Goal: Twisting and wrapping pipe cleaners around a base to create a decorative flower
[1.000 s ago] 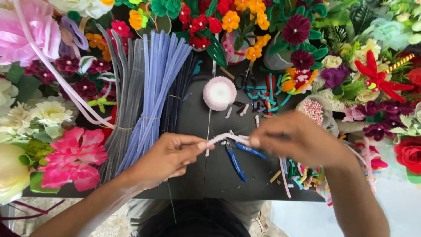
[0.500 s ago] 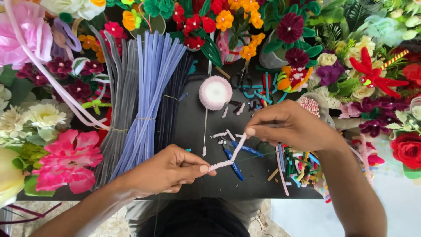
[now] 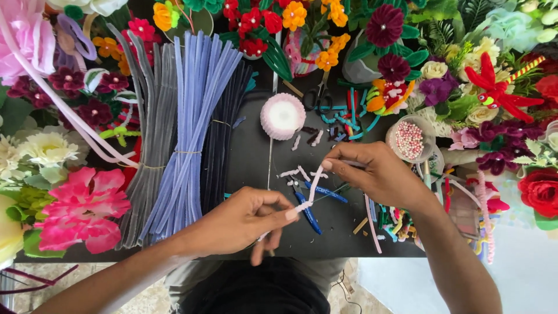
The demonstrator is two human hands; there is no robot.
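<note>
head view: our left hand (image 3: 244,221) and right hand (image 3: 378,174) each pinch an end of the pale pink pipe cleaner (image 3: 311,192) above the worktop (image 3: 250,157); uneven pulling could kink it toward the blue pliers (image 3: 311,209) at 6 o'clock.

I see the pipe cleaner (image 3: 309,195) running between my left hand (image 3: 247,220) and right hand (image 3: 378,173). Pliers (image 3: 308,206) on the table (image 3: 250,157) just under the fingers (image 3: 290,213). Spool (image 3: 282,116) beyond them, stem bundles (image 3: 186,134) to their left, bead cup (image 3: 408,138) right.

A dark surface (image 3: 256,145) stood ringed by bright artificial flowers (image 3: 81,209) left, far and right; pale speckled floor (image 3: 70,296) showed near, evenly lit.
</note>
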